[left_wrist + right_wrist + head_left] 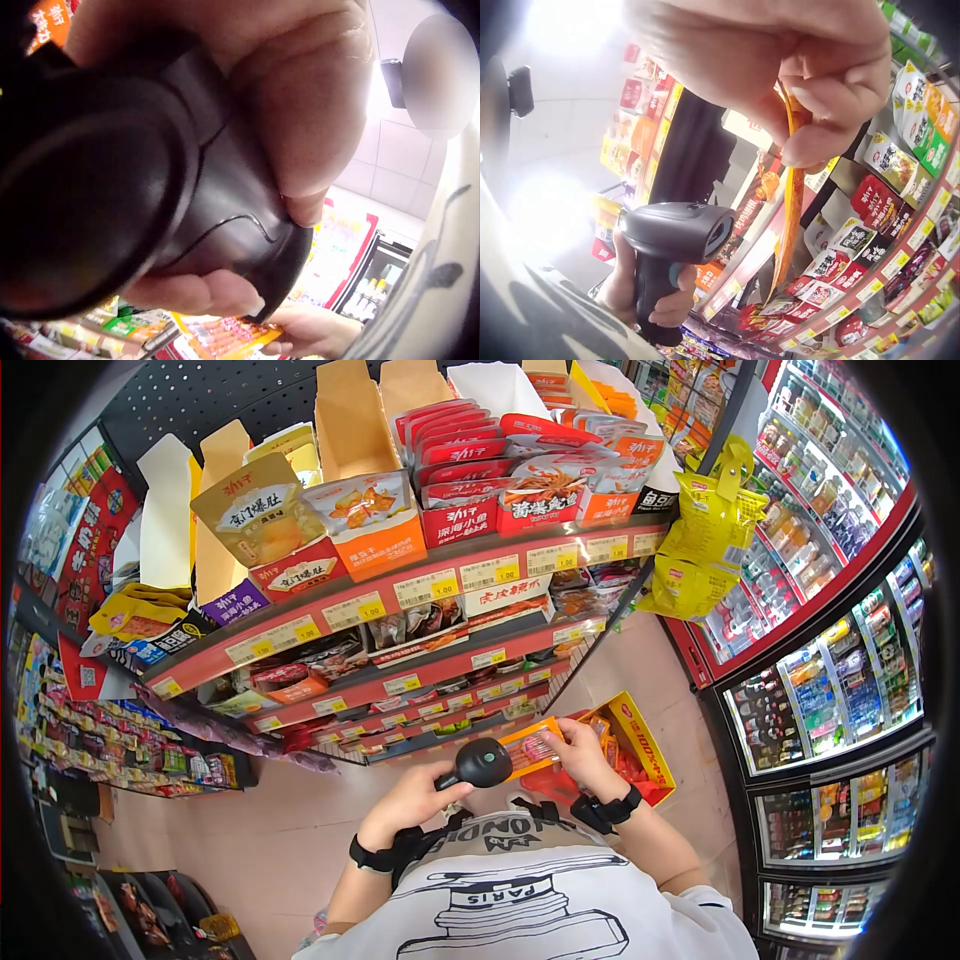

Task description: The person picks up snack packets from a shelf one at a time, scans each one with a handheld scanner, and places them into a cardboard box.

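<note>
The left hand [412,798] grips the handle of a black handheld scanner [484,763]; in the right wrist view the scanner [679,231] has its window turned toward the packet, and fingers of the left hand [671,304] wrap its handle. The right hand [588,760] pinches an orange, flat snack packet [530,749] at its edge. Seen edge-on, the packet [790,217] hangs from the thumb and fingers of the right hand [817,97], apart from the scanner. Reddish sticks show through the packet [225,334] in the left wrist view.
A yellow and red carton [650,748] with orange and red packets stands below the right hand. Ahead is a shelf rack [440,588] with boxed snacks and price tags. Yellow bags [708,525] hang at its right end. Drink coolers [835,710] line the right side.
</note>
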A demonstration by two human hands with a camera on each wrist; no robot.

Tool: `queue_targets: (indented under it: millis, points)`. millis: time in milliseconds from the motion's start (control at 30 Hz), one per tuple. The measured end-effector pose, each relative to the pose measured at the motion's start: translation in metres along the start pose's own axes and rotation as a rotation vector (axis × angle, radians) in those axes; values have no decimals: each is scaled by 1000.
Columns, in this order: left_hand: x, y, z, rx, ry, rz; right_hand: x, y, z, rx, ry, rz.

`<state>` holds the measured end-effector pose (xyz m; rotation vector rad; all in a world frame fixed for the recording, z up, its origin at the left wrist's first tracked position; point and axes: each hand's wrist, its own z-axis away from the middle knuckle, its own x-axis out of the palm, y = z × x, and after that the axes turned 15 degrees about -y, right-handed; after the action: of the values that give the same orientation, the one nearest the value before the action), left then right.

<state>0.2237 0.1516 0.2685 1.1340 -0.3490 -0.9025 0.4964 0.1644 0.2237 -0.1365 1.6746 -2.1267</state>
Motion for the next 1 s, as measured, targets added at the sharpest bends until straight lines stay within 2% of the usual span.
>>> queue_targets:
  millis: [467,533,733,1000]
  points:
    - [9,14,-11,-11,6,33,-15,13,14,-1,46,-16]
    - [11,14,-12,-4,6,39,-16,28,12,-83,79,-63]
    - [15,18,-11,8,4,39,-22,40,15,-96,132,5]
    - [18,19,-10,-14,-23,8,-20,39,16,-88,106,-6]
